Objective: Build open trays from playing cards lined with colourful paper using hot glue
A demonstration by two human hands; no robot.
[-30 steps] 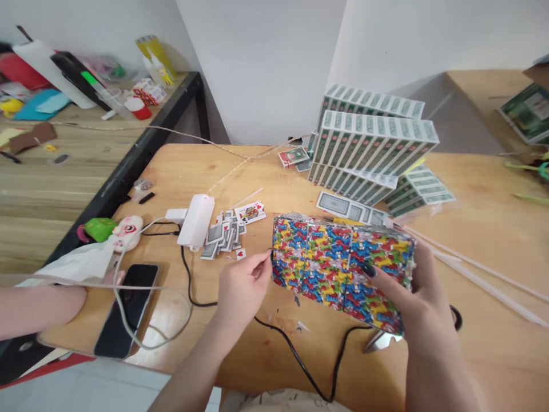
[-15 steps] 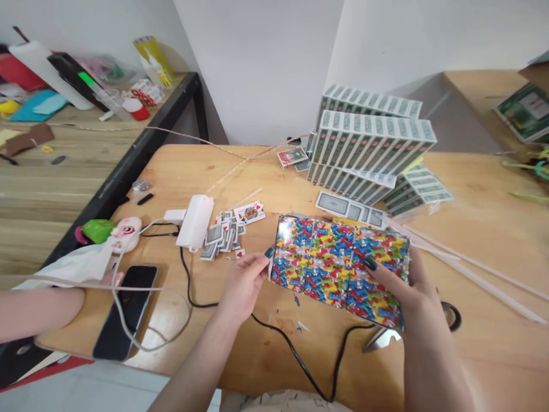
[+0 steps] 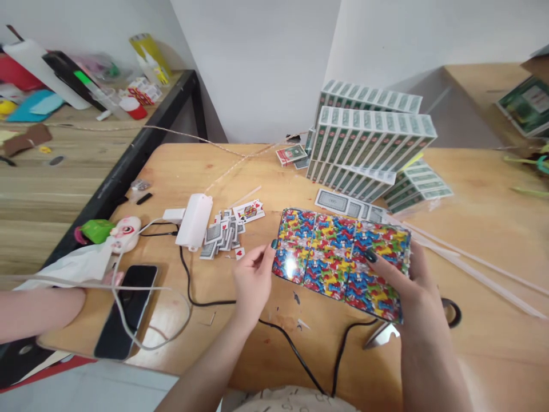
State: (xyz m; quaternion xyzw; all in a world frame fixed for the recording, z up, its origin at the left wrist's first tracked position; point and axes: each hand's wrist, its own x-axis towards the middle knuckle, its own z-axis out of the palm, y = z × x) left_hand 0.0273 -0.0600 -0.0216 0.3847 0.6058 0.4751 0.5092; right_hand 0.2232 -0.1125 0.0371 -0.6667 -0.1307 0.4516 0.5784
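Both my hands hold a block wrapped in shiny multicoloured paper (image 3: 338, 260) a little above the wooden table (image 3: 493, 240). My right hand (image 3: 407, 286) grips its right end, thumb on the top face. My left hand (image 3: 253, 277) pinches the left edge with thumb and fingers. The block's top face tilts toward me and catches a glare at its lower left.
Stacked green card packs (image 3: 369, 143) stand behind the block. Small loose cards (image 3: 227, 229) and a white adapter (image 3: 195, 220) lie to the left, with a phone (image 3: 122, 309) and a black cable (image 3: 300, 349). Another person's arm (image 3: 38, 312) rests at the left edge.
The block has been tipped so its top face shows more fully, and it sits slightly lower. My left hand shifted from a fingertip pinch to holding the left edge.
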